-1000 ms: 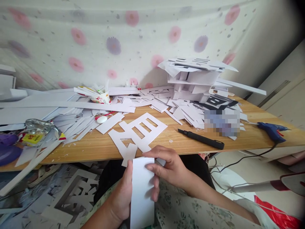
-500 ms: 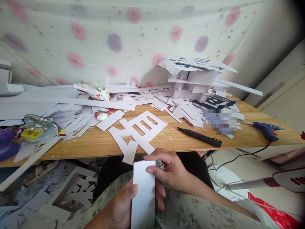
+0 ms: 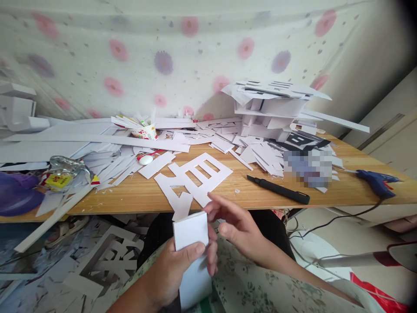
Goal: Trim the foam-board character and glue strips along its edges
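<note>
A long white foam-board piece [image 3: 192, 274] is gripped in my left hand [image 3: 172, 265], its thumb across the front face and its fingers round the right edge. The piece stands tilted over my lap, below the table's front edge. My right hand [image 3: 237, 228] hovers beside its top right corner, thumb and fingers apart, holding nothing; its fingertips are close to the board's edge. On the table just beyond lies a white cut-out sheet [image 3: 213, 174] with rectangular slots. To its right rests a black utility knife [image 3: 278, 190].
A white layered model [image 3: 270, 106] stands at the back right amid scraps. A blue glue gun [image 3: 378, 182] with its cord lies at the right. Further left are a paper cup [image 3: 145, 131], long white strips and a purple object [image 3: 18, 195]. Cut-offs cover the floor at lower left.
My left thumb has moved across the board's face and the board has tilted left. My right hand has let go of its top corner. The view has shifted slightly left.
</note>
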Demonstrator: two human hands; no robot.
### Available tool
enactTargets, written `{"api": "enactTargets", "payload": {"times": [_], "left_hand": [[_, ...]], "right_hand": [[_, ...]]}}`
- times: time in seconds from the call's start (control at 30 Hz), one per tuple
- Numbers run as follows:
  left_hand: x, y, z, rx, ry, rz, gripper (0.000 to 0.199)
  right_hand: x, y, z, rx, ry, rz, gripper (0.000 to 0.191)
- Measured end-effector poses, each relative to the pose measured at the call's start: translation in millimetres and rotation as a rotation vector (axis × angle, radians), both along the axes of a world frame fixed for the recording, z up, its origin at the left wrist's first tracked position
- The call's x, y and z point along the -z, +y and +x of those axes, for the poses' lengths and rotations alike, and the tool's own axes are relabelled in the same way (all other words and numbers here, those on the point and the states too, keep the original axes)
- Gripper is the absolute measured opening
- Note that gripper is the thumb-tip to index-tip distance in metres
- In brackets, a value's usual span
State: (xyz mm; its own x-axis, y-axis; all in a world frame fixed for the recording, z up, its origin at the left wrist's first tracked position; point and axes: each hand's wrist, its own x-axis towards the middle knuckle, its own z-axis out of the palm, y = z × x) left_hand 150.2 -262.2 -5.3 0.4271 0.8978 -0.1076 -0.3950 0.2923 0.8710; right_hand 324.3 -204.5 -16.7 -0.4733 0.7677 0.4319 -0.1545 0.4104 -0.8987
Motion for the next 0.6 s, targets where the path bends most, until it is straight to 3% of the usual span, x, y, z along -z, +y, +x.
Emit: {"api": "enactTargets", "payload": {"times": [0.07, 0.17, 0.3, 0.43, 0.6], "left_hand": [[-10.2, 18.1, -4.6, -0.037, 0.021, 0.133, 0.024], [-25.9, 60.7, 0.2, -0.049, 0.149, 0.383, 0.02], [-29.8, 117.9, 34.2, 0.004, 0.385, 0.65, 0.022], [-13.8, 145.1, 65.5, -0.007, 0.413, 0.66, 0.025], [-3.6, 148.4, 69.7, -0.013, 0.436, 0.656, 0.016]], "right_hand": [[2.8, 4.8, 5.2, 0.007, 0.078, -0.107, 0.054], [-4.2, 21.2, 16.1, 0.073, 0.066, -0.123, 0.052], [-21.6, 54.2, 32.5, 0.24, 0.074, -0.079, 0.048], [-13.8, 79.0, 42.8, 0.389, 0.03, -0.062, 0.04], [10.6, 87.1, 43.2, 0.418, 0.059, -0.063, 0.04]]}}
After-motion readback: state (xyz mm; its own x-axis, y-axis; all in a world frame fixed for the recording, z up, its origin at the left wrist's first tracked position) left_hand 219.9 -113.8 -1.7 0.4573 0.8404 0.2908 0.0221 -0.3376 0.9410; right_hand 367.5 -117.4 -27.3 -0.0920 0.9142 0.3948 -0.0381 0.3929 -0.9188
